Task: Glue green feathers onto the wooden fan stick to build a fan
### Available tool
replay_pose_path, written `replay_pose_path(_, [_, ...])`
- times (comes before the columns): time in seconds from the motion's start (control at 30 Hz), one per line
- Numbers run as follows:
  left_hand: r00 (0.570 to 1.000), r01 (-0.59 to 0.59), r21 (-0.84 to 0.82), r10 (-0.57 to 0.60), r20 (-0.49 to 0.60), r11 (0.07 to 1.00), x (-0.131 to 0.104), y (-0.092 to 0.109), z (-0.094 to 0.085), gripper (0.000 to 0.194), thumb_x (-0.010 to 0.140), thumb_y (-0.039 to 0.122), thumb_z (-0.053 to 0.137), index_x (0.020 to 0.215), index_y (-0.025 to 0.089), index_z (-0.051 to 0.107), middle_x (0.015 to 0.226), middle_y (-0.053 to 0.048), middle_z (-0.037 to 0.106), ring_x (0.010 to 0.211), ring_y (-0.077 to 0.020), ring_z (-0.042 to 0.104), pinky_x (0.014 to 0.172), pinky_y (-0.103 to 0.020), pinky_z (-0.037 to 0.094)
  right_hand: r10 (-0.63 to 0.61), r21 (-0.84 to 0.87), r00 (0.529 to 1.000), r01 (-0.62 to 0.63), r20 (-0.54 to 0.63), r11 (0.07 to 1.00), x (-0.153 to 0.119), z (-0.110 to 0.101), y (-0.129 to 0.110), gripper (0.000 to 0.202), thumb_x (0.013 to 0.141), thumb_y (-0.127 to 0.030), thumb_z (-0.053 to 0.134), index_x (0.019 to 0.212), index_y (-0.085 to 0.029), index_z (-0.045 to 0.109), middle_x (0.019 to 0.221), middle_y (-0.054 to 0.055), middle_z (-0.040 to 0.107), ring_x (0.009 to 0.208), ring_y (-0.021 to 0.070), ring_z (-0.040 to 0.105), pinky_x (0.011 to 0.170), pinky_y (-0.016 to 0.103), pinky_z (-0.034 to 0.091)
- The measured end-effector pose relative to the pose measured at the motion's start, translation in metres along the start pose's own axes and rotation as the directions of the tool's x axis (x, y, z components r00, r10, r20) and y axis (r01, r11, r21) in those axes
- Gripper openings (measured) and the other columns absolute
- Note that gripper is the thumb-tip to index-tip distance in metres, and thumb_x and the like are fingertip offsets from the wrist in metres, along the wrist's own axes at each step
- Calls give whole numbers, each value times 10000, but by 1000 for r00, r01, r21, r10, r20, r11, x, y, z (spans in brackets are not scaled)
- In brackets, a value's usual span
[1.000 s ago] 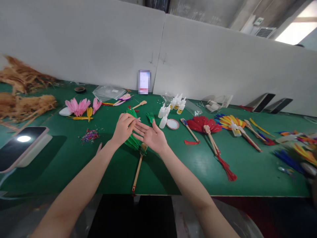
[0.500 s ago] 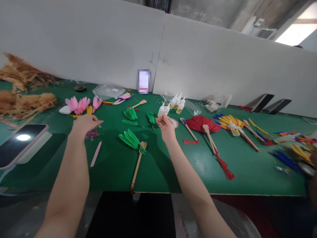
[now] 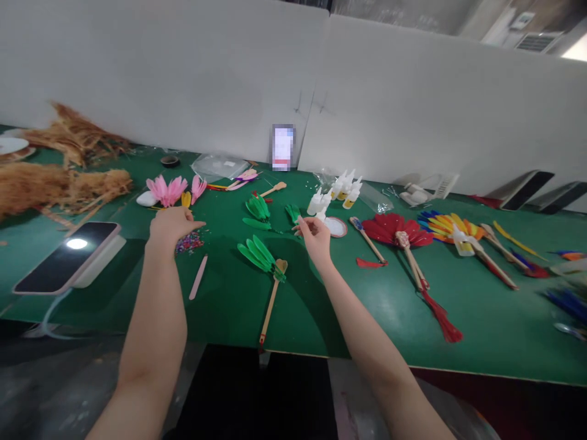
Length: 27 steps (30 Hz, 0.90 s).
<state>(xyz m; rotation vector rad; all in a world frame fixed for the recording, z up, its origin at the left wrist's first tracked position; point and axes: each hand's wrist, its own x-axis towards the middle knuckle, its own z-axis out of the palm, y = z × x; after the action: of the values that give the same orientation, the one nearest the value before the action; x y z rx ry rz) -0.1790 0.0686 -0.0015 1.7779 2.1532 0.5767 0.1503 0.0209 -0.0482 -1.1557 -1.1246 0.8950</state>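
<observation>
Now that the left hand (image 3: 170, 226) and right hand (image 3: 316, 239) have parted, the green fan (image 3: 257, 253) lies uncovered and untouched between them, the left by the beads (image 3: 189, 242), the right beside the green bunch (image 3: 292, 213), though whether either pinches anything I cannot tell.

No lettering, brand or number is reading clearly along the green workbench (image 3: 413, 324). A propped phone (image 3: 282, 147) is showing a pixelated screen, pale with a red strip near its foot. Small white bottles (image 3: 351, 195) are bearing yellow labels (image 3: 349, 203) whose print is proving too small to make out, while a pale label (image 3: 229, 163) is lying illegible on a clear plastic bag (image 3: 213, 171). Dark cross-like marks (image 3: 321, 106) are standing out on the white panels (image 3: 160, 73), one on either side of the seam.
</observation>
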Motion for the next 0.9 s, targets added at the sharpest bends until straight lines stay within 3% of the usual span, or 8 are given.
replay_pose_path(0.1, [1000,-2,131,4,-17,991,-5,17,8,350,652,488,671,528,201,513,604,-84,537,806,-379,596,764,-478,422,-20,-54,1000,21,23,998,-2,1,4,305,786,-498,609,765,-194,594,661,19,653,611,150,634,639,301,528])
replay_pose_path(0.2, [994,-110,51,110,5,993,-11,38,25,358,831,442,478,570,202,529,571,-62,526,699,-286,588,705,-386,426,-34,-105,998,40,55,994,-5,2,7,302,801,-496,592,782,-195,598,670,22,658,610,151,633,640,303,527])
replay_pose_path(0.3, [981,-192,0,191,-20,981,-15,54,44,199,793,380,553,696,207,567,629,-38,535,734,-243,578,721,-340,422,-41,-145,995,54,92,988,-8,3,8,298,813,-498,577,786,-202,596,673,21,661,602,153,632,630,302,527])
replay_pose_path(0.4, [978,-199,-98,191,-81,975,-15,60,52,315,786,441,560,595,192,534,652,-56,543,844,-243,570,804,-340,418,-41,-173,991,62,124,983,-10,4,9,297,819,-501,567,784,-207,595,665,19,660,584,155,632,612,302,527])
replay_pose_path(0.53, [993,-116,-325,98,-72,939,-12,54,49,396,791,513,507,580,180,540,625,-48,606,683,-182,590,651,-285,445,-38,-200,987,69,154,977,-12,6,10,294,820,-499,566,778,-210,598,648,17,658,557,157,625,590,302,520])
replay_pose_path(0.67, [999,-28,-403,13,-41,915,-7,41,43,246,770,359,484,604,178,492,662,-46,664,521,-115,563,517,-234,427,-28,-221,987,63,160,973,-13,7,9,306,814,-505,574,761,-206,604,640,22,666,542,160,626,583,303,507])
replay_pose_path(0.83, [986,2,-350,-61,-157,937,-7,30,25,198,647,224,527,494,190,405,432,17,486,458,-113,482,552,-251,429,-23,-224,988,58,156,973,-14,5,10,314,812,-508,575,770,-199,606,645,28,677,545,157,629,576,295,507])
replay_pose_path(0.9, [978,11,-323,-77,-193,946,-10,28,18,143,620,203,552,547,194,429,417,38,449,450,-121,485,568,-265,436,-22,-224,987,57,156,973,-13,5,11,313,812,-507,574,772,-197,605,638,27,675,540,155,628,569,293,509])
